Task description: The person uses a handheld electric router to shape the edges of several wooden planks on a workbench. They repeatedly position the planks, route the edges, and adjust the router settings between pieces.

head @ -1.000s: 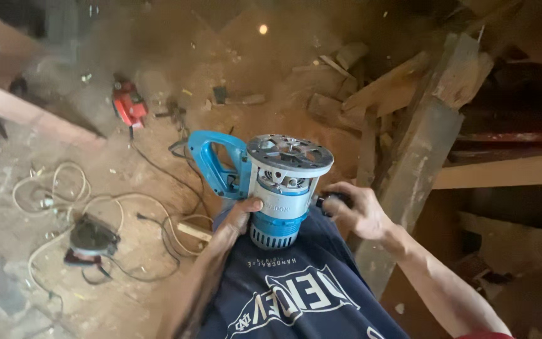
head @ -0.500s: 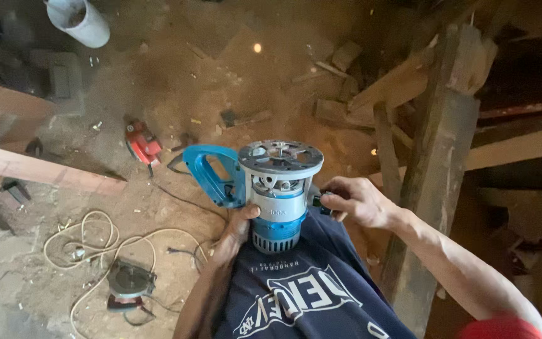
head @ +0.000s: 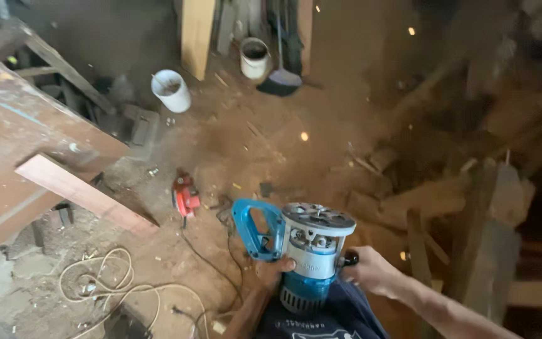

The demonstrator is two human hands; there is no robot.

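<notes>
I hold a blue wood router [head: 305, 251] upside down against my dark blue shirt [head: 321, 320], its round metal base plate facing up. My left hand [head: 274, 271] grips the motor body just under the blue loop handle. My right hand [head: 371, 271] is closed on the black side knob at the router's right. Both forearms reach in from the bottom edge.
A red power tool [head: 186, 196] lies on the dusty floor ahead, and a pale coiled cord [head: 114, 285] lies at lower left. A wooden plank [head: 83, 194] rests on a workbench [head: 14, 144] at left. Two white buckets [head: 172, 89] and a broom [head: 280, 78] stand far back. Scrap timber [head: 465, 213] is piled at right.
My view has tilted upward, so the far buckets, broom and workbench come into sight. Both hands keep the same hold on the router, which sits lower in view.
</notes>
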